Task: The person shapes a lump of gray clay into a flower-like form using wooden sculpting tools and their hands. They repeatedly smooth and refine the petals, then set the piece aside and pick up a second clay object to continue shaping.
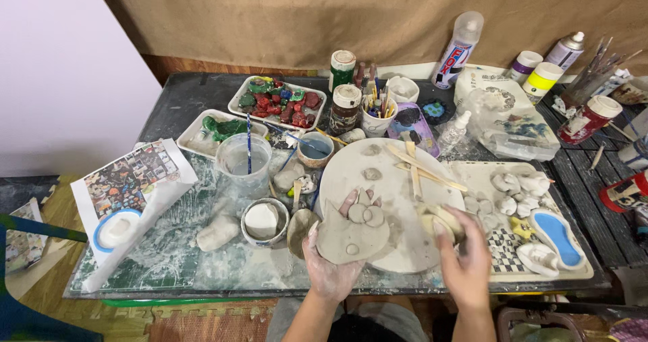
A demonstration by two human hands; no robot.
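I'm mid-shaping: my left hand (331, 264) cradles the flat clay slab (352, 234) while my right hand (462, 254), at three o'clock, grips a clay lump (442, 220), which probably needs pressing on.

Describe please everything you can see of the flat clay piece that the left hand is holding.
The flat clay piece is a grey-brown slab of wet-looking clay with an uneven, rounded outline. Small round clay discs sit on its upper part and one below. It lies tilted over the near edge of the round work board, resting on the palm and fingers of the left hand.
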